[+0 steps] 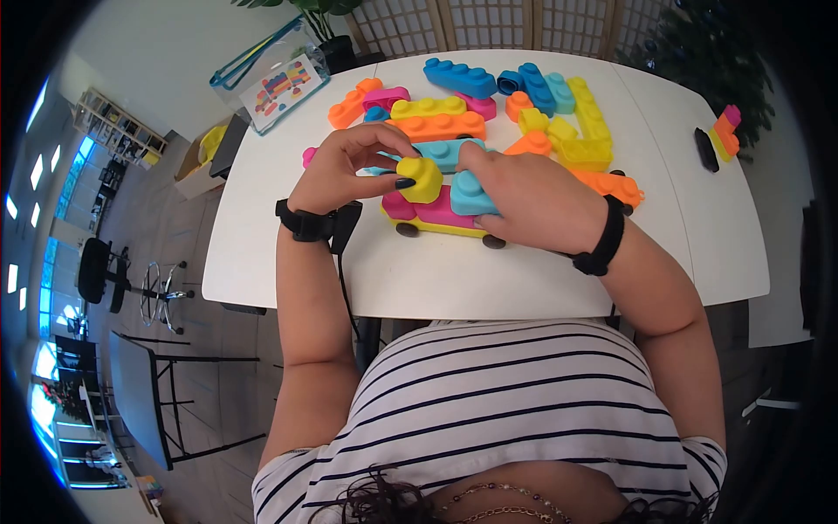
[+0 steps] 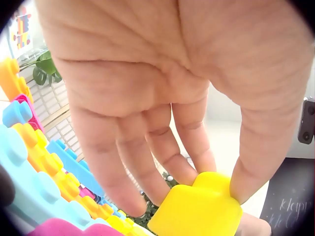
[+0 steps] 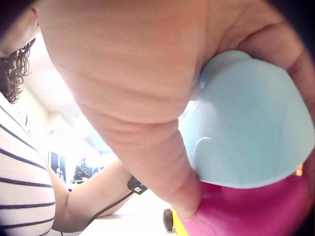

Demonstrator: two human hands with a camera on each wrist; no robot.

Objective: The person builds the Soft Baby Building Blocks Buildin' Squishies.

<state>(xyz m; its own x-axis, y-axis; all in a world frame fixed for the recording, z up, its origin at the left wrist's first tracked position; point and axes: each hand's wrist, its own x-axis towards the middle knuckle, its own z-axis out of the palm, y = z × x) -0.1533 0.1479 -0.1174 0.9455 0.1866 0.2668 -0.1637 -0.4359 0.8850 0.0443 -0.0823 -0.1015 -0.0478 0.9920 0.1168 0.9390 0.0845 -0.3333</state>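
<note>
In the head view my left hand (image 1: pixel 336 170) pinches a small yellow building block (image 1: pixel 421 180) between thumb and fingers. The left wrist view shows this yellow block (image 2: pixel 197 211) against the thumb, below the palm. My right hand (image 1: pixel 546 199) grips a light blue block (image 1: pixel 470 194), which sits on top of pink blocks (image 1: pixel 436 212). Under the pink blocks is a yellow base (image 1: pixel 447 230) with dark wheels. From the right wrist, the light blue block (image 3: pixel 251 123) meets the pink block (image 3: pixel 251 209) along its lower edge, and the thumb reaches down to the pink one.
Behind the hands lie several loose blocks, among them an orange one (image 1: pixel 436 127), a long blue one (image 1: pixel 460 79) and a tall yellow one (image 1: pixel 592 109). A clear bag (image 1: pixel 284 79) with a picture card stands at back left. A black object (image 1: pixel 706 150) lies at right.
</note>
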